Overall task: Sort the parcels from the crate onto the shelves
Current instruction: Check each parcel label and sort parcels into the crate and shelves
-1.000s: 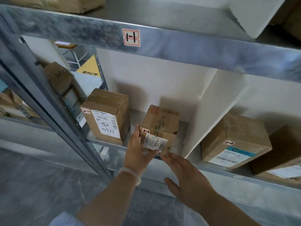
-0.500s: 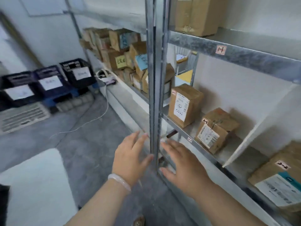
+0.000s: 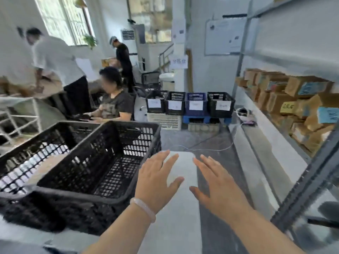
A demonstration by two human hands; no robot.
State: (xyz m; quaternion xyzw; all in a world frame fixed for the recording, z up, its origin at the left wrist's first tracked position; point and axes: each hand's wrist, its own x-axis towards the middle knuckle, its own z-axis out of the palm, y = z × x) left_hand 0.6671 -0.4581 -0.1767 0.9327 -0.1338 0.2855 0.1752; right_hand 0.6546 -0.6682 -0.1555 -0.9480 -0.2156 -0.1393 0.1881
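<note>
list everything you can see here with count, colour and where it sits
near crates: two, black, left foreground on the table
table: one, white, under the crates and hands
far crates: four, three black and one blue, row by the back wall, each with a white label
parcels: many, brown cardboard, on the shelving at right
shelving: one unit, grey metal, right edge
whiteboard: one, white, back wall
people: three, one seated and two standing, left background
bracelet: one, pale, left wrist
left hand: one, open and empty, over the table
right hand: one, open and empty, beside the left
</note>
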